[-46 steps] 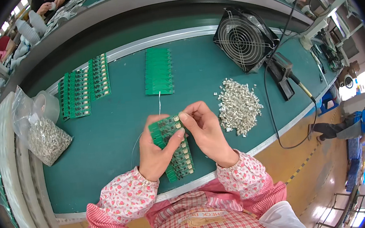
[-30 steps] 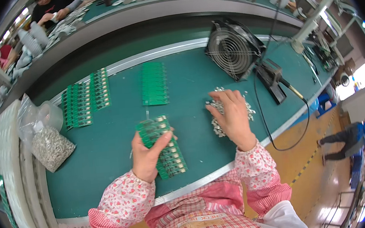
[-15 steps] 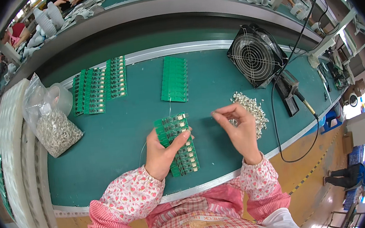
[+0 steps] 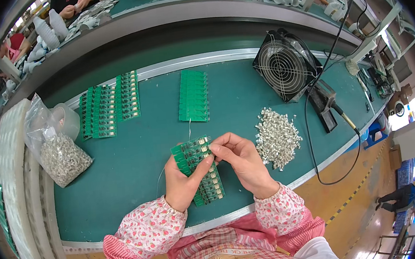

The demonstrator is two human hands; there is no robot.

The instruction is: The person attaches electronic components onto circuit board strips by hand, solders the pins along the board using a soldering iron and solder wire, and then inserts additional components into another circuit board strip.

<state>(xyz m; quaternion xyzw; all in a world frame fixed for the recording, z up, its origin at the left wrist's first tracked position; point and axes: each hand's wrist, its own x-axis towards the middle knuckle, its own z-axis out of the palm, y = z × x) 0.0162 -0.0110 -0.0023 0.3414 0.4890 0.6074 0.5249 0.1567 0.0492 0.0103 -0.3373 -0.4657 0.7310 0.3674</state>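
My left hand point(image 4: 183, 183) grips a green circuit-board panel point(image 4: 209, 186) carrying rows of small parts, its thumb across the middle. My right hand point(image 4: 244, 167) has its thumb and index finger pinched at the panel's upper right edge; what they hold is too small to make out. To the right of my hands is a heap of tiny whitish components point(image 4: 278, 137). Beyond the panel in my grip, a plain green panel point(image 4: 193, 96) lies on the green bench mat point(image 4: 104, 199), with a thin pale wire running from near it toward my hands.
Populated panels point(image 4: 127, 96) lie back left, beside a bag of small parts point(image 4: 63, 161) and white trays point(image 4: 16, 193). A black fan point(image 4: 282, 67) and a soldering iron in its stand point(image 4: 324, 110) with a looping cord sit right. Co-workers point(image 4: 68, 8) sit opposite; a person point(image 4: 399, 198) stands at far right.
My right hand went to the component heap and has come back to the panel's edge, fingertips pinched there. My left hand keeps its hold on the panel.
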